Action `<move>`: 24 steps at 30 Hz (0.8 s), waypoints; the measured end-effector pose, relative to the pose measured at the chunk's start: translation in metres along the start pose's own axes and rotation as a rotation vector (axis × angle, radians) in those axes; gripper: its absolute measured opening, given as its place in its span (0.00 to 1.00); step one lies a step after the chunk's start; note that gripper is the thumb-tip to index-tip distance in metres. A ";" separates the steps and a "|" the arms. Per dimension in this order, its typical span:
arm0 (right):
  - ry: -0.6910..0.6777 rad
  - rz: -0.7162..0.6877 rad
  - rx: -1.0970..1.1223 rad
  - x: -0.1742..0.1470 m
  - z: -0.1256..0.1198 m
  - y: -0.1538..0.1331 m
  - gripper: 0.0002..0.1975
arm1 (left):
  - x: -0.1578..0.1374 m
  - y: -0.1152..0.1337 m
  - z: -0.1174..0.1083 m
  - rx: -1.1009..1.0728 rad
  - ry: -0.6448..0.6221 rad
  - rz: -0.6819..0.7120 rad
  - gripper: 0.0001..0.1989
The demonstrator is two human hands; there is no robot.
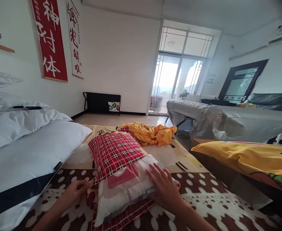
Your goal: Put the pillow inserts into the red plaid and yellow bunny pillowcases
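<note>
A red plaid pillowcase point(118, 149) lies on the bed, partly drawn over a white pillow point(124, 191) with pink patches. The near end of the pillow sticks out of the case, and more plaid fabric shows beneath it. At the left side of the opening, my left hand point(79, 188) is closed in a pinch on the pillowcase's edge. Resting on the right side of the white pillow, my right hand point(163, 186) has its fingers stretched and slightly spread; its thumb is mostly hidden.
White pillows point(42, 150) are stacked at the left. Crumpled yellow fabric point(153, 133) lies beyond the pillowcase on the patterned blanket point(198, 186). A yellow pillow point(249, 158) rests on a box at the right, with plastic-covered furniture point(237, 122) behind it.
</note>
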State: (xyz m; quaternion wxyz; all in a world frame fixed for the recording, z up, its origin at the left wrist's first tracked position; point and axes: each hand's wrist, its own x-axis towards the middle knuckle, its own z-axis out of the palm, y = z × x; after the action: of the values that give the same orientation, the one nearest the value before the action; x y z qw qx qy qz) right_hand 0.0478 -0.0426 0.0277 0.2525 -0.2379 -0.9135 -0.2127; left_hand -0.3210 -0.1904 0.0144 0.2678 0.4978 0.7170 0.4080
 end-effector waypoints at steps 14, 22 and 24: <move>0.111 0.015 0.260 0.050 -0.003 -0.057 0.32 | 0.027 0.163 0.044 0.811 0.087 0.599 0.19; 0.340 -0.165 0.140 0.066 0.006 -0.080 0.16 | 0.063 0.193 0.051 1.014 0.096 0.624 0.17; 0.324 -0.185 0.142 0.076 0.003 -0.086 0.16 | 0.068 0.202 0.061 1.004 0.062 0.650 0.15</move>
State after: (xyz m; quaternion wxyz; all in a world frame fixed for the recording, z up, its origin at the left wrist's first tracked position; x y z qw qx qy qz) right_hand -0.0570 -0.0847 0.0451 0.3917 -0.0972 -0.8915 -0.2057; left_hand -0.1972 -0.0731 0.1558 -0.1597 0.7452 0.6405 0.0945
